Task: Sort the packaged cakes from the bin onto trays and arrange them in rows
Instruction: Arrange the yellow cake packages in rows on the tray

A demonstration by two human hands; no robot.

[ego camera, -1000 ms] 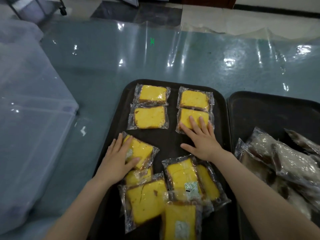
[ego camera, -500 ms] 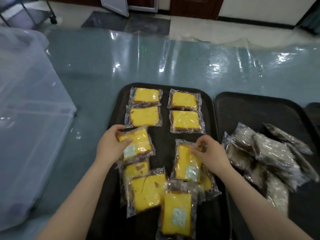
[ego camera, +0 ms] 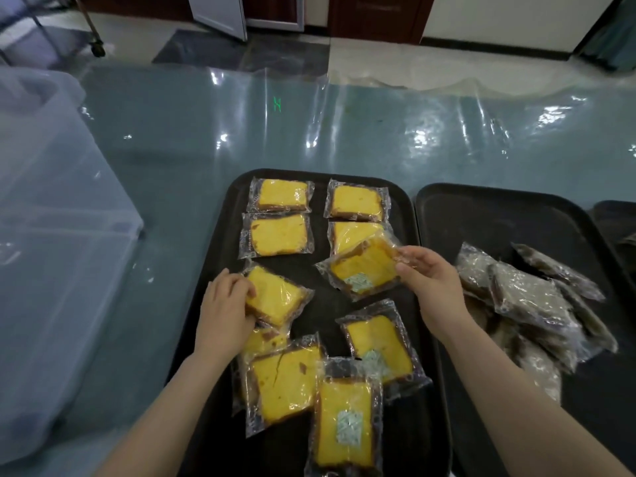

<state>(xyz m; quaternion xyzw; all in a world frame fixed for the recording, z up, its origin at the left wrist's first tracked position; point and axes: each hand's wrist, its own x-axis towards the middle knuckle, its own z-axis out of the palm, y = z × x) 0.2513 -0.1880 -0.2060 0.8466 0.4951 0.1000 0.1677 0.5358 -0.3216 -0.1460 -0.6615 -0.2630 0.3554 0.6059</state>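
**Two hands on yellow cakes over the black tray**

A black tray (ego camera: 220, 256) sits on the bench (ego camera: 344, 132), which is covered in clear plastic film. At its far end four wrapped yellow cakes lie flat in two columns of two: far left cake (ego camera: 281, 196), near left cake (ego camera: 278, 235), far right cake (ego camera: 358, 203) and near right cake (ego camera: 351, 233), the last one partly covered.

The left hand (ego camera: 225, 311) grips a tilted yellow cake (ego camera: 275, 294) by its left edge, fingers curled over the wrapper, just below the near left cake. The right hand (ego camera: 430, 280) pinches a lifted cake (ego camera: 364, 266) by its right edge; that cake is angled and overlaps the near right cake.

Toward the near end of the tray lies a loose pile of yellow cakes (ego camera: 309, 380), overlapping at odd angles, some with a small white sachet showing through the wrapper.

To the right, touching or just beside the first, a second black tray (ego camera: 481, 215) carries a heap of dark wrapped cakes (ego camera: 530, 301). At left on the bench stands a clear plastic bin (ego camera: 58, 235); its contents cannot be made out.
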